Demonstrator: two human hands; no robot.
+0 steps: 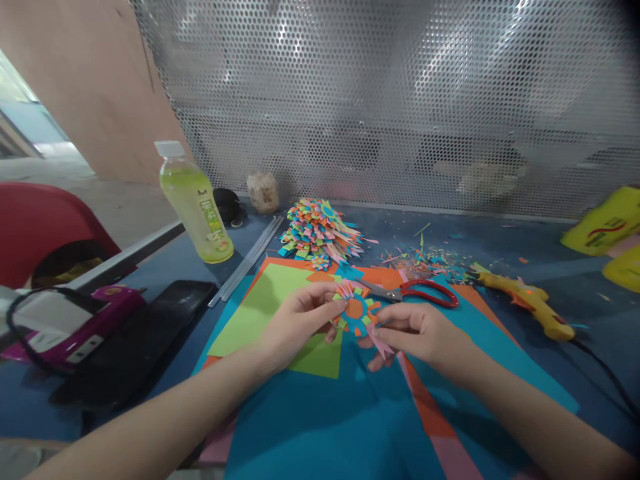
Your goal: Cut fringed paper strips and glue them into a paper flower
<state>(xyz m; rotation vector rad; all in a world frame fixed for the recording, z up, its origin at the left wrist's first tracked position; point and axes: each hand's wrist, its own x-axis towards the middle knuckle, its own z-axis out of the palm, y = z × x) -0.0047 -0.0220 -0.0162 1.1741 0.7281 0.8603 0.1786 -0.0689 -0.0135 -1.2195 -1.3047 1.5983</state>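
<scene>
From where I stand, I see the person's two hands holding a small paper flower (pixel 355 308) above the sheets on the bench (pixel 505 243). The left hand (pixel 303 320) has its grip closed on the flower's near-left edge, thumb on top. The right hand (pixel 425 337) pinches a pink paper strip (pixel 381 343) at the flower's lower right.

Light fingers look best here: steady the layered middle from the left, keep the face flat and turned up, and work the strip from the right without tugging. A hard squeeze could crease the thin petals, and a pull could tear one or lift a layer.

The red-handled scissors (pixel 430 293) lie just beyond the right hand, so that wrist needs care. Farther right sits the yellow glue gun (pixel 533 303), with what looks like a small orange light on it; I'd treat its tip as hot. Its cord (pixel 607 373) trails away to the right. Behind the hands stands a heap of fringed paper (pixel 320 230), with loose scraps (pixel 435 260) beside it. A bottle (pixel 200 207) and clear sticks (pixel 247 263) are off to the left.
</scene>
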